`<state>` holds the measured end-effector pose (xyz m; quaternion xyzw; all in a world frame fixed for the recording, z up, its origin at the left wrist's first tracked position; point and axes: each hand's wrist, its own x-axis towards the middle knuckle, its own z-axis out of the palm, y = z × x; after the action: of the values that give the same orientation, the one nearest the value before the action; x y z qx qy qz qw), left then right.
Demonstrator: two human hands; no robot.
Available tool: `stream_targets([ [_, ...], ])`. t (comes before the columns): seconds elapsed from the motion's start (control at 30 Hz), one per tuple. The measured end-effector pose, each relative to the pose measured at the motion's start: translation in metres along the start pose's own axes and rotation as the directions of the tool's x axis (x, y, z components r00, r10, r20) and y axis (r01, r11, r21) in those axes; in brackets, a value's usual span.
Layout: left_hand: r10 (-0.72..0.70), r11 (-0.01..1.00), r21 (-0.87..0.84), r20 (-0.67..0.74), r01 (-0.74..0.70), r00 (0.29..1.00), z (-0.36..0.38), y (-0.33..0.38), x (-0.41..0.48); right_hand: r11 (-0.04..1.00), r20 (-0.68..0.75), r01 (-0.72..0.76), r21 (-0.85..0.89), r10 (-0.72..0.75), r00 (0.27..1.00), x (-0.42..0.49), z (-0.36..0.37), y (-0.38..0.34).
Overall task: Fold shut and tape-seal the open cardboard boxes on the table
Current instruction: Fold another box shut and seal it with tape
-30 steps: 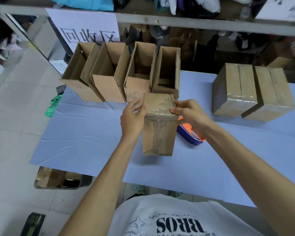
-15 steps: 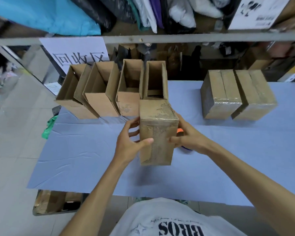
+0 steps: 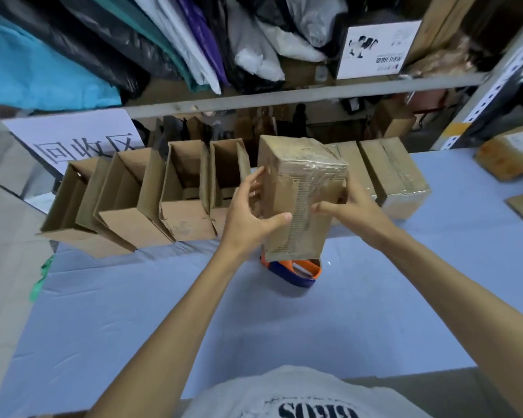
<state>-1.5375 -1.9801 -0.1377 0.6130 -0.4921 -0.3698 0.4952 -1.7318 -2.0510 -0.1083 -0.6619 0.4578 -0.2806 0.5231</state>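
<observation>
A taped cardboard box (image 3: 299,191) is lifted above the blue table (image 3: 254,327), held between both hands. My left hand (image 3: 248,212) grips its left side, thumb across the front face. My right hand (image 3: 351,206) grips its right side, thumb on the front. Clear tape wraps its top. Under it lies an orange and blue tape dispenser (image 3: 296,271). Several open boxes (image 3: 181,191) stand in a row at the back left. Two sealed boxes (image 3: 393,173) lie at the back right, partly hidden by the held box.
A metal shelf (image 3: 254,98) loaded with bags and clothes runs above the back of the table. A white sign (image 3: 73,137) leans behind the open boxes. More cardboard (image 3: 507,155) sits at the far right edge. A green item (image 3: 41,279) hangs off the table's left side.
Both hands have raised the taped box off the table and carried it to the right and back, uncovering the tape dispenser. The camera has tilted upward.
</observation>
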Motion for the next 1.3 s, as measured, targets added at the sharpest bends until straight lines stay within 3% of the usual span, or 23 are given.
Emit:
stream_targets([
  [0.27, -0.144, 0.989, -0.054, -0.068, 0.140, 0.987, 0.012, -0.003, 0.061, 0.997, -0.055, 0.001, 0.074, 0.004, 0.998, 0.046, -0.013, 0.012],
  [0.6, -0.366, 0.927, 0.061, -0.079, 0.371, 0.927, 0.033, -0.024, 0.108, 0.995, -0.090, -0.099, 0.029, 0.101, 0.991, 0.103, -0.009, 0.033],
  [0.87, -0.386, 0.903, 0.167, -0.090, 0.396, 0.918, 0.048, -0.034, 0.132, 0.995, -0.083, -0.103, -0.020, 0.100, 0.991, 0.140, -0.009, 0.053],
  [1.07, -0.424, 0.873, 0.227, -0.084, 0.432, 0.902, 0.063, -0.052, 0.144, 0.970, -0.061, -0.097, -0.225, 0.085, 0.995, 0.151, -0.010, 0.076],
  [1.3, -0.483, 0.819, 0.339, -0.027, 0.463, 0.875, 0.071, -0.078, 0.152, 0.821, -0.045, -0.068, -0.566, 0.051, 0.998, 0.146, -0.008, 0.091],
])
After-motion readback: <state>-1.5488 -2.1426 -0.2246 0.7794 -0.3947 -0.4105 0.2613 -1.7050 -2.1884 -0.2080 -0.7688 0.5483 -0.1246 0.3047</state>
